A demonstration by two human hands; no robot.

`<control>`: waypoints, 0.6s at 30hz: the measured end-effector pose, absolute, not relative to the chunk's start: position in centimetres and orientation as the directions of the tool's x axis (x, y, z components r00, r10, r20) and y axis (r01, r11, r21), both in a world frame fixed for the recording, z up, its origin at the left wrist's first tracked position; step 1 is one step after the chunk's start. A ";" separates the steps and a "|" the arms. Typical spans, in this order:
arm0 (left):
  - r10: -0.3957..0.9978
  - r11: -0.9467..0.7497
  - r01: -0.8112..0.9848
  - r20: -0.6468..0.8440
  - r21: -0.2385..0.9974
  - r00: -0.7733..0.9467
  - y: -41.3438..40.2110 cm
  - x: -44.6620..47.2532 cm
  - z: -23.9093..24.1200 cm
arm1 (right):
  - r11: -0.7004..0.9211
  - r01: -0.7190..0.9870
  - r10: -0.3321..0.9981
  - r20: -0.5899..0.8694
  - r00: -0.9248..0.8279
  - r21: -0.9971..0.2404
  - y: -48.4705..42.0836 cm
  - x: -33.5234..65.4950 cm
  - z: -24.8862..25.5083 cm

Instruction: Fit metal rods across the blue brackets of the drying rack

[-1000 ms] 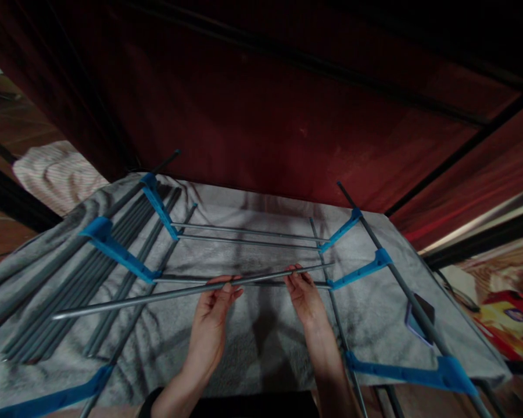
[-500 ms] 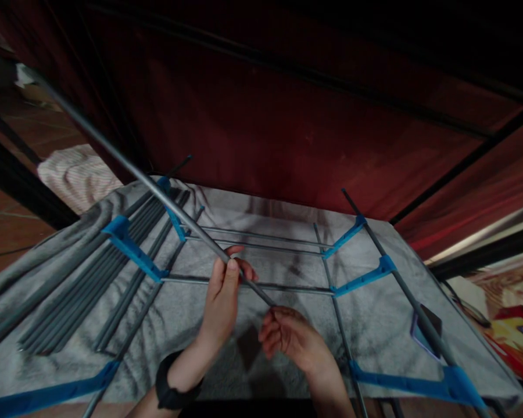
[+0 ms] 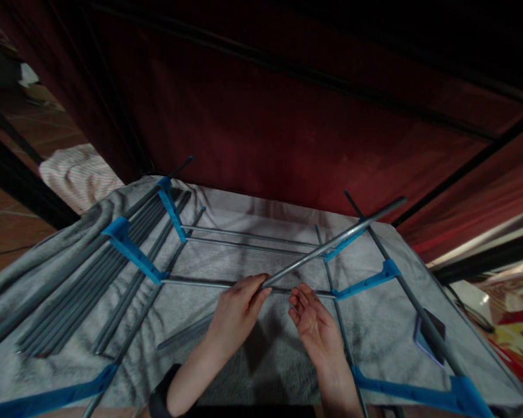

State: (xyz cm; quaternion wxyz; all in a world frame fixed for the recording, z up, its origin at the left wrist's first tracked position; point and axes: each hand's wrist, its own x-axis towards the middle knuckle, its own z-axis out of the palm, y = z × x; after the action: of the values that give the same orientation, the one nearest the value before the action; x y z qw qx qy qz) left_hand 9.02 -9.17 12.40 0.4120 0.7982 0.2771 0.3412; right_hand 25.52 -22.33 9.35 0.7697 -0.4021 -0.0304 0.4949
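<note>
My left hand [image 3: 239, 310] is closed around a loose grey metal tube [image 3: 331, 244], which slants from lower left up to the right above the frame. To its right, my right hand [image 3: 316, 325] is off the tube, palm turned up and fingers loosely curled apart. Beneath them lies a frame of thin grey tubes joined by blue plastic brackets [image 3: 136, 255]. One crossbar [image 3: 196, 282] of that frame passes just behind my hands. More blue brackets [image 3: 366, 278] join the tubes on the right side.
Several loose grey tubes [image 3: 82, 290] lie side by side on the grey blanket [image 3: 261, 342] at left. A phone [image 3: 429, 337] rests under the right side tube. Dark red panels [image 3: 253, 128] stand behind. A striped cloth [image 3: 81, 177] is at far left, a red and yellow packet [image 3: 520, 339] at far right.
The loose tube has swung from pointing up-left to pointing up-right. My left hand has turned over with it, and my right hand has let go of its end and moved right.
</note>
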 end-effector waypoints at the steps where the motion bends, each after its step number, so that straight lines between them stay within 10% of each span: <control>1: 0.701 -0.548 0.213 0.305 0.809 0.645 -9.4 9.0 11.9 | 0.197 -0.704 0.771 -0.336 0.541 -0.682 -22.3 25.5 9.5; 18: 0.672 -0.679 0.492 0.192 0.545 0.715 -8.7 6.3 5.1 | 0.253 -0.464 0.559 -0.263 0.786 -0.849 -18.8 29.2 6.6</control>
State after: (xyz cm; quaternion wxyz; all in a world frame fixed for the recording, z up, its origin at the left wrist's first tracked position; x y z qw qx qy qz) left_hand 6.28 -8.70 5.10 0.2343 0.8959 0.3248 0.1922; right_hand 29.18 -18.76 6.56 0.7901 -0.5185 -0.0460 0.3237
